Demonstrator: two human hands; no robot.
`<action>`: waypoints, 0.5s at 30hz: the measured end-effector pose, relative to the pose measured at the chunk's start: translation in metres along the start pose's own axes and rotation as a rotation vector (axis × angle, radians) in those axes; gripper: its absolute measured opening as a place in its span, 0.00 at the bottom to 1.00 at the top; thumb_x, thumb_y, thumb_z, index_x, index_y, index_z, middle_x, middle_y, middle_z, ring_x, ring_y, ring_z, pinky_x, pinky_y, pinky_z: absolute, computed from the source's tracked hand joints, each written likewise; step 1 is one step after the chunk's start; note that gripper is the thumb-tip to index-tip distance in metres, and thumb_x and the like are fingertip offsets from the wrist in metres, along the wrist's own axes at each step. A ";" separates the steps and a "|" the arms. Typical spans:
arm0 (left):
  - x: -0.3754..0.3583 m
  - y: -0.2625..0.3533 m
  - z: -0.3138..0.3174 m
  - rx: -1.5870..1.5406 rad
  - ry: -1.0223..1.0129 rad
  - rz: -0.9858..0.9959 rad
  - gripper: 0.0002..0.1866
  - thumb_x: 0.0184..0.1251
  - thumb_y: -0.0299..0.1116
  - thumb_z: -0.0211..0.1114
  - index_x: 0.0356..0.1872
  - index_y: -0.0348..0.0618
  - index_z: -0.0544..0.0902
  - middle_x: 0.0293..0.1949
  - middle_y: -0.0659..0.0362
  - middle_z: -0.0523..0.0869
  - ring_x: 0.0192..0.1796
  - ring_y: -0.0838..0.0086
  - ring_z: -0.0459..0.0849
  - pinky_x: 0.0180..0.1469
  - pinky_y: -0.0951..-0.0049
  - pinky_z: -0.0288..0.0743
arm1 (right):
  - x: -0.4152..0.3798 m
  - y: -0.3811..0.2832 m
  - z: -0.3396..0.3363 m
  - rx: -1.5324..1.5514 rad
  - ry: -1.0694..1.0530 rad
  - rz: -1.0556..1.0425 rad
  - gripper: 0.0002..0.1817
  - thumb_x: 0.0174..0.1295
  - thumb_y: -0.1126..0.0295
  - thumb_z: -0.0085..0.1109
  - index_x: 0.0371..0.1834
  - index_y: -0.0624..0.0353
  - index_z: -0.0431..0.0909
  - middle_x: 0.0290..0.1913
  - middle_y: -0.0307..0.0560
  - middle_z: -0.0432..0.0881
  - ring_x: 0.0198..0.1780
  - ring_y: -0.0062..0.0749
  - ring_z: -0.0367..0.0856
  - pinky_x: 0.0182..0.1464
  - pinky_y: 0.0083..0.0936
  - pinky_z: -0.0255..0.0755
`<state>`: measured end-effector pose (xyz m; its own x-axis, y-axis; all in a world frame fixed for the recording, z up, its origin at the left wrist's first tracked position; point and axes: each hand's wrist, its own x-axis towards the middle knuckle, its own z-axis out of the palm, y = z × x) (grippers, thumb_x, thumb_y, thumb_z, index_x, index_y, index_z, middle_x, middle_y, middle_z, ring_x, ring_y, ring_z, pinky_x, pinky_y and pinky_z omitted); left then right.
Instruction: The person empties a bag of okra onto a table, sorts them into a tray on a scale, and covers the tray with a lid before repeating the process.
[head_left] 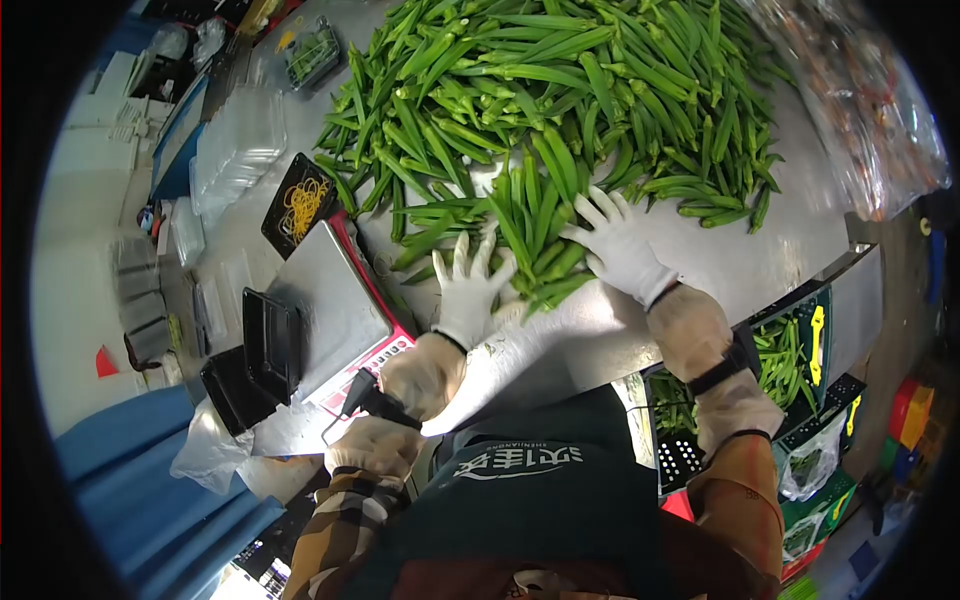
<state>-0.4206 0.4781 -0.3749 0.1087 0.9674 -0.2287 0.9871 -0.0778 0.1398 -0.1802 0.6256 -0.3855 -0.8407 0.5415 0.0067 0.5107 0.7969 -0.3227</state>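
Observation:
A large heap of green okra (560,80) covers the far part of the metal table (800,240). A smaller bunch of okra pods (535,215) lies nearer me, between my two hands. White-gloved, my left hand (468,290) has its fingers spread at the left edge of this bunch. My right hand (620,245), gloved too, rests against the bunch's right side with fingers apart. Neither hand is closed around a pod.
Left of my hands stands a scale (335,300) with a red edge. Beyond it sit a black tray of yellow rubber bands (300,208) and stacked clear plastic boxes (238,150). Black trays (270,345) are at the near left. A crate of okra (785,365) stands at right.

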 end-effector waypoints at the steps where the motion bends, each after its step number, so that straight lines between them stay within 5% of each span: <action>1: -0.013 0.006 0.006 -0.018 -0.028 -0.002 0.35 0.55 0.59 0.67 0.66 0.69 0.72 0.77 0.50 0.53 0.78 0.39 0.44 0.66 0.21 0.45 | -0.011 0.003 0.000 -0.034 -0.013 -0.037 0.32 0.47 0.68 0.66 0.60 0.41 0.77 0.74 0.51 0.61 0.73 0.57 0.57 0.74 0.54 0.53; 8: -0.084 0.040 0.027 -0.186 0.041 -0.089 0.35 0.57 0.52 0.67 0.68 0.60 0.72 0.76 0.43 0.54 0.75 0.34 0.50 0.67 0.28 0.48 | -0.087 0.028 0.010 -0.103 0.039 0.115 0.32 0.46 0.73 0.64 0.60 0.38 0.78 0.74 0.48 0.63 0.74 0.54 0.58 0.74 0.54 0.51; 12: -0.108 0.040 0.041 -0.296 0.184 -0.147 0.32 0.59 0.42 0.67 0.66 0.53 0.73 0.72 0.42 0.60 0.72 0.39 0.57 0.70 0.41 0.53 | -0.096 0.029 0.016 0.007 0.417 0.222 0.28 0.49 0.83 0.56 0.55 0.48 0.80 0.67 0.50 0.72 0.69 0.52 0.66 0.71 0.50 0.57; 13: -0.110 0.040 0.044 -0.349 0.367 -0.129 0.29 0.56 0.32 0.67 0.63 0.50 0.75 0.65 0.43 0.69 0.67 0.43 0.66 0.67 0.46 0.60 | -0.078 0.011 0.005 0.089 0.580 0.216 0.26 0.49 0.87 0.53 0.52 0.52 0.80 0.63 0.50 0.75 0.66 0.51 0.70 0.69 0.48 0.61; 15: -0.110 0.040 0.050 -0.377 0.437 -0.195 0.29 0.55 0.30 0.68 0.62 0.49 0.76 0.60 0.45 0.72 0.62 0.46 0.70 0.63 0.48 0.64 | -0.045 -0.021 -0.008 0.201 0.541 0.164 0.26 0.51 0.81 0.57 0.56 0.49 0.79 0.62 0.50 0.75 0.65 0.49 0.71 0.69 0.48 0.61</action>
<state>-0.3869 0.3568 -0.3920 -0.2071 0.9708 0.1208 0.8658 0.1243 0.4848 -0.1524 0.5865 -0.3716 -0.5156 0.7546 0.4059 0.5373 0.6538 -0.5328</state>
